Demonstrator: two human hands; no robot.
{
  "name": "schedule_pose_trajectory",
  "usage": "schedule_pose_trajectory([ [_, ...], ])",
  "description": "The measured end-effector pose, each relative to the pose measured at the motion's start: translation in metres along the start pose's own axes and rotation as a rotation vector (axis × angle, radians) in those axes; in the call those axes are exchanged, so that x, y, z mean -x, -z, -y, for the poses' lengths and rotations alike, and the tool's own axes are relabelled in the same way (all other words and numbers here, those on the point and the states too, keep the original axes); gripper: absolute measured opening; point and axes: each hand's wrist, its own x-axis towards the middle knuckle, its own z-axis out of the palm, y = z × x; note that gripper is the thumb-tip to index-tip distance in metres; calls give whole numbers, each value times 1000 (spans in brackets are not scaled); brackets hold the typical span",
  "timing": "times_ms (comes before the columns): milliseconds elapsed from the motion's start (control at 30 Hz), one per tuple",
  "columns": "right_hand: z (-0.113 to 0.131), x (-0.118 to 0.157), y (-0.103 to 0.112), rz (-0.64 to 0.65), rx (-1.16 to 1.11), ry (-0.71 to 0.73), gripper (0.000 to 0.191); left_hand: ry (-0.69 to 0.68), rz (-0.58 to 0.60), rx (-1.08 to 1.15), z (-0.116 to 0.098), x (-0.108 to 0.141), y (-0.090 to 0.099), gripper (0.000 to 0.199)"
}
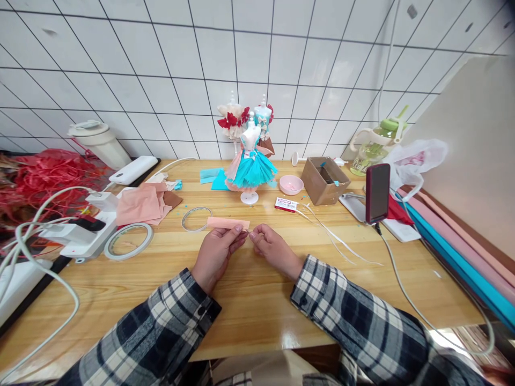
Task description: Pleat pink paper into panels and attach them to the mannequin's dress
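Observation:
My left hand point(217, 252) is closed on a folded strip of peach paper point(227, 222), thumb on top, near the middle of the table. Just to its right, my right hand point(273, 246) is pinched at the strip's right end; what its fingertips hold is too small to make out. Behind the hands stands a small white dress form point(250, 138) in a turquoise and peach skirt point(252, 170). Two more dressed forms are behind it, one with red bows point(231, 120). A roll of tape point(197, 219) lies left of the strip.
Peach sheets point(142, 203), a larger tape roll point(129, 241) and a power strip point(90, 236) lie left. Rightward are a pink bowl point(291, 185), a cardboard box point(325, 181), white ribbons point(336, 238), an upright phone point(377, 193) and its cable.

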Motion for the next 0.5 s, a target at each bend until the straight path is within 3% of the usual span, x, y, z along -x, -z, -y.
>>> schedule_pose_trajectory([
  [300,4,1,9,57,120,-53,34,-89,-25,-133,-6,-5,10,31],
  [500,1,0,10,86,165,-37,33,-93,53,-313,-7,-3,8,32],
])
